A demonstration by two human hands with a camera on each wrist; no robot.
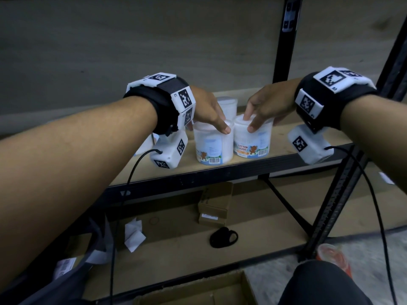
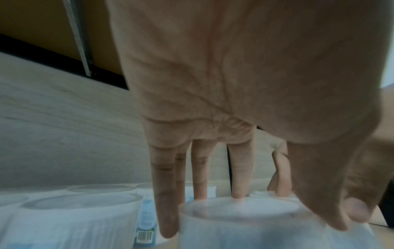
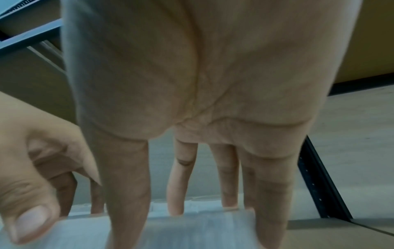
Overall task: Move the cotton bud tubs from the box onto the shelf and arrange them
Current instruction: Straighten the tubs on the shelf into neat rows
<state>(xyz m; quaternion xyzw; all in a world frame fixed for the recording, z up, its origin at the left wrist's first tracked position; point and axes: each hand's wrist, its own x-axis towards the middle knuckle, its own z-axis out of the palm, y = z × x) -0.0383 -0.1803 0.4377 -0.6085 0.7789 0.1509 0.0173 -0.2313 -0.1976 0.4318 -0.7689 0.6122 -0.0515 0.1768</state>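
Two clear cotton bud tubs stand side by side near the front of the wooden shelf [image 1: 293, 148]. My left hand [image 1: 217, 123] grips the left tub [image 1: 213, 146] from above, thumb on its near rim. My right hand [image 1: 257, 119] grips the right tub [image 1: 252, 142], labelled "Cotton Buds", the same way. In the left wrist view my left hand [image 2: 266, 207] has its fingers down round the left tub [image 2: 245, 227]. In the right wrist view my right hand [image 3: 192, 217] straddles the right tub [image 3: 192, 234].
A third tub [image 1: 228, 104] stands behind the pair, and more tubs [image 2: 81, 217] stand to the left. An open cardboard box [image 1: 198, 291] lies on the floor below. Small cartons [image 1: 214, 203], paper and a black band lie on the lower shelf. A black upright [image 1: 283, 40] stands at the back right.
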